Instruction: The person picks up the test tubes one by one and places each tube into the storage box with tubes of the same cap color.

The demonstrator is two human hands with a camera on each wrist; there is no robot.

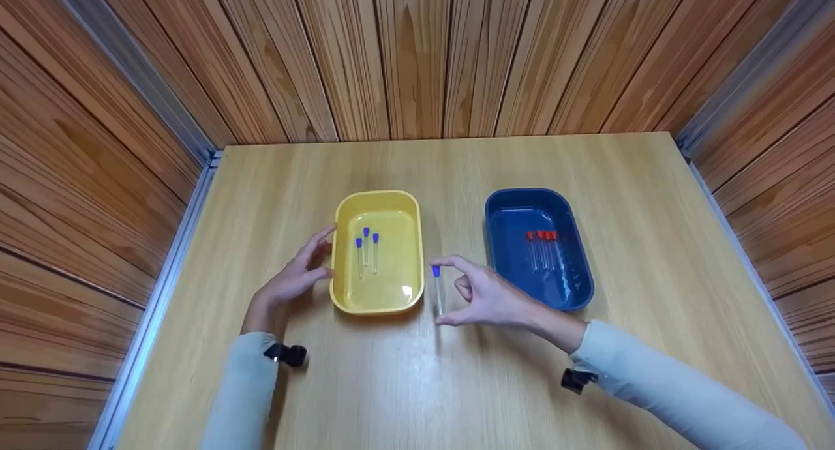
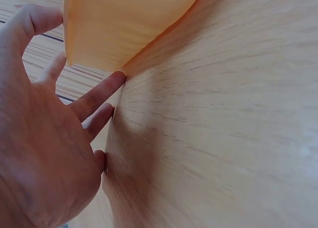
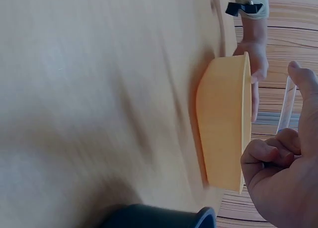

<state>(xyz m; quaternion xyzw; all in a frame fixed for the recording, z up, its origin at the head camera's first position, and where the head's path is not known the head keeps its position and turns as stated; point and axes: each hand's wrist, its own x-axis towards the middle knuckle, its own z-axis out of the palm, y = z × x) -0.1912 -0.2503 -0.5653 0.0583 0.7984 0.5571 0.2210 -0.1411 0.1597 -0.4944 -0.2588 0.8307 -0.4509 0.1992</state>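
My right hand [image 1: 486, 297] pinches a clear test tube [image 1: 440, 300] with a blue cap lengthwise, index fingertip at the cap and thumb at the bottom end. It holds the tube upright in the head view, just right of the yellow tray [image 1: 381, 292]. In the right wrist view the tube's clear body [image 3: 287, 104] shows by the thumb; its cap is hidden. Several blue-capped test tubes [image 1: 366, 251] lie inside the yellow tray. At that tray's left side, my left hand [image 1: 290, 280] touches the rim with thumb and fingertips, its fingers spread and mostly straight.
To the right stands a dark blue tray [image 1: 515, 216] holding several red-capped test tubes [image 1: 543, 251]. My right forearm passes near its front edge. Both trays rest on a wooden table [image 1: 391, 385], enclosed by wood-plank walls [image 1: 411, 65] at the back and sides.
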